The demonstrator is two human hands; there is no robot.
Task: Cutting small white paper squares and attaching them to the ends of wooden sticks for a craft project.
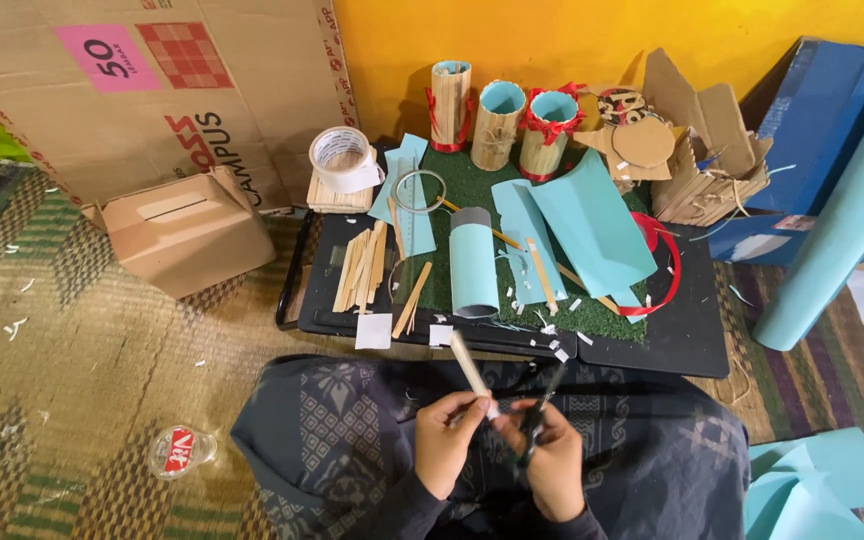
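My left hand (pixel 445 440) pinches the lower end of a thin flat wooden stick (pixel 469 362) that points up and away over my lap. My right hand (pixel 555 455) grips black scissors (pixel 539 412), their blades close to the stick's held end. Both hands hover above patterned dark cloth (pixel 332 420) covering my legs. Just beyond them a black tray (pixel 697 330) carries a green mat (pixel 472 185), a light blue paper-wrapped tube (pixel 473 265), loose wooden sticks (pixel 362 265) and folded light blue paper sheets (pixel 582 225).
Three stick-clad cups (pixel 500 120) stand at the mat's far edge, a tape roll (pixel 340 158) to their left. Cardboard boxes (pixel 187 230) lie left, cardboard scraps (pixel 697 160) and a blue paper roll (pixel 837 225) right. A small round lid (pixel 178 448) rests on the woven floor mat.
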